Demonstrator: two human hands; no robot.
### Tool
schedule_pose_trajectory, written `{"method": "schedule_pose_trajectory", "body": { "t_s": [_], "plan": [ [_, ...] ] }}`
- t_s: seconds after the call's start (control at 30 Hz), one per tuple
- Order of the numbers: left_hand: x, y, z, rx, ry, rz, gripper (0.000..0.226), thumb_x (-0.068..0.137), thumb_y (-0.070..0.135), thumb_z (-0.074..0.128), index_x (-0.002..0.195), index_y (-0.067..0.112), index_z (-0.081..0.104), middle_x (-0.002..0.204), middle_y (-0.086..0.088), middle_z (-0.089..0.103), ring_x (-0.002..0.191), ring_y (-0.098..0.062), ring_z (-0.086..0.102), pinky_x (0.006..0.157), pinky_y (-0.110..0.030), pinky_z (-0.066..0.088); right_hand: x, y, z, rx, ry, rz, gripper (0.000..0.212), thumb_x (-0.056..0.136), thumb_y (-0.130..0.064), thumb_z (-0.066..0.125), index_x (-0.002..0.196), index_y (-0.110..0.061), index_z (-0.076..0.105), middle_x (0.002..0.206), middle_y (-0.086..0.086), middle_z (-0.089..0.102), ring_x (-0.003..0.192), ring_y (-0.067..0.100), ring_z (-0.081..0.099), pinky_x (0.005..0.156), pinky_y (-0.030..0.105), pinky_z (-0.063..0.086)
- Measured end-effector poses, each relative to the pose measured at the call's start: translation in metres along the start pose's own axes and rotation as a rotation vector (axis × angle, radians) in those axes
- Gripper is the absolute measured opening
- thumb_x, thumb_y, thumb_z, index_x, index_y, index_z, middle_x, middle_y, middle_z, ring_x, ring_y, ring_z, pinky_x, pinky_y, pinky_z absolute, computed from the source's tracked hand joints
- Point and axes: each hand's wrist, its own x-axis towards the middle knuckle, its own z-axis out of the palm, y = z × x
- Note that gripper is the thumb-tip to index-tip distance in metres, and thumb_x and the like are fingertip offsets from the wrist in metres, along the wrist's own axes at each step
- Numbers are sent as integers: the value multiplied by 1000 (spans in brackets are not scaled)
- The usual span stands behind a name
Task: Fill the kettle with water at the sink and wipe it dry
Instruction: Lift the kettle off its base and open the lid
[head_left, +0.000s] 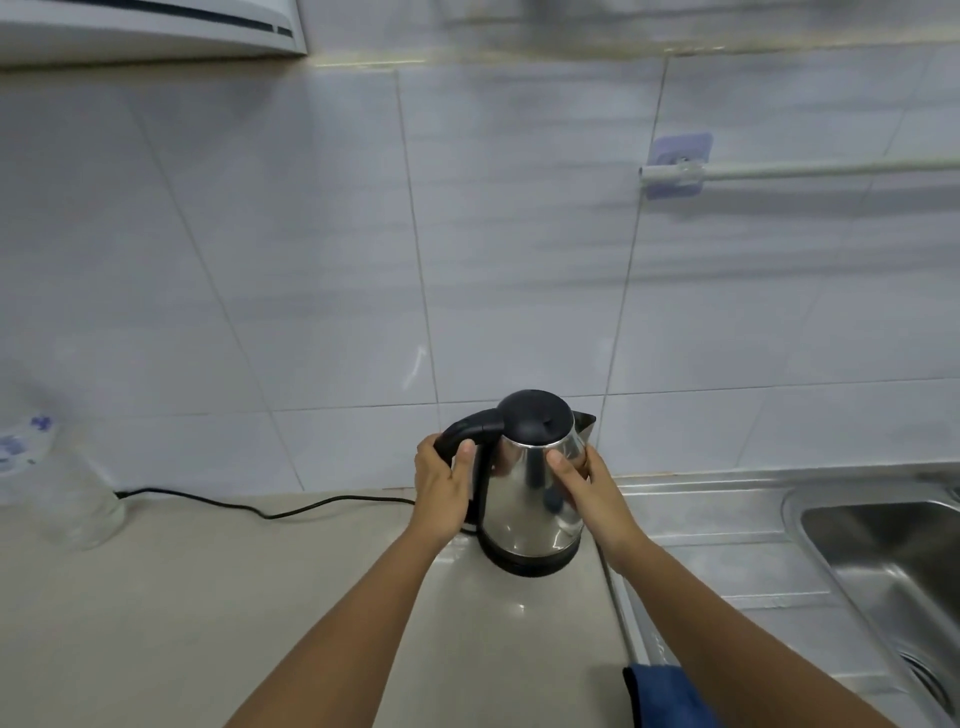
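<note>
A steel kettle (530, 499) with a black lid, spout and handle stands upright on its black base at the right end of the beige counter (208, 597). My left hand (441, 483) is wrapped around the black handle. My right hand (584, 488) presses flat against the kettle's right side, thumb across the front. The lid is closed. A steel sink basin (893, 566) lies to the right. A blue cloth (665, 696) lies at the counter's near edge, partly under my right forearm.
A black power cord (270, 512) runs from the kettle's base leftward along the wall. A clear plastic bottle (62, 488) stands at the far left. A white rail (805, 169) is mounted on the tiled wall above the steel drainboard (727, 566).
</note>
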Motion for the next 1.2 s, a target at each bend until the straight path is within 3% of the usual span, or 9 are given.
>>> {"method": "schedule_pose_trajectory", "body": {
  "t_s": [0.2,0.4,0.57,0.73,0.77,0.87,0.97,1.1,1.2],
  "plan": [
    [-31,19,-9,0,65,49,39,94,48,45,121,21,35,121,0,42,118,-22,45,103,-38,37,-32,-12,-3,-12,24,-49,32,94,-49,67,111,-24,58,124,19,63,114,22,65,101,36,51],
    [-87,29,-20,-5,112,57,49,95,44,46,131,11,36,121,1,39,121,-22,41,105,-38,34,-91,-9,-2,38,28,-42,36,93,-51,67,117,-26,59,122,8,67,117,17,63,110,43,50],
    [-138,14,-33,2,108,31,51,96,44,44,134,12,34,123,3,36,119,-16,39,102,-30,31,-146,6,7,47,53,-46,32,96,-42,68,110,-15,60,105,11,68,101,11,68,88,25,49],
    [-186,-14,-40,10,106,-2,47,96,41,45,132,13,35,124,2,38,117,-14,41,99,-26,31,-187,41,12,47,56,7,17,97,-36,67,98,-24,55,101,1,68,102,15,66,77,19,48],
    [-192,-17,-42,8,99,-12,46,96,40,45,132,13,35,125,2,38,117,-13,41,97,-25,31,-192,46,13,48,44,13,19,98,-36,67,108,-23,58,106,0,69,106,16,65,75,17,47],
    [-206,-28,-45,2,67,-36,39,96,41,45,127,19,34,125,3,39,115,-12,43,94,-23,31,-201,60,15,35,21,-7,55,94,-41,69,140,-17,53,120,2,69,109,17,64,80,19,49],
    [-211,-31,-47,-9,34,-49,34,95,42,46,121,26,32,124,2,43,114,-13,46,89,-20,32,-205,70,15,61,46,-20,77,79,-55,73,146,-24,51,128,-2,70,120,15,64,96,29,51],
    [-214,-32,-48,-7,11,-51,31,96,42,45,120,27,32,123,2,45,113,-13,48,82,-12,35,-206,79,14,78,59,-25,75,81,-58,75,147,-34,50,129,-8,70,124,12,62,107,36,51],
    [-215,-31,-50,3,-19,-52,36,96,48,40,124,29,31,125,5,43,116,-12,45,95,-22,36,-204,82,14,95,44,-29,74,80,-57,75,146,-37,49,130,-9,68,126,11,61,103,31,50]
  ]
}}
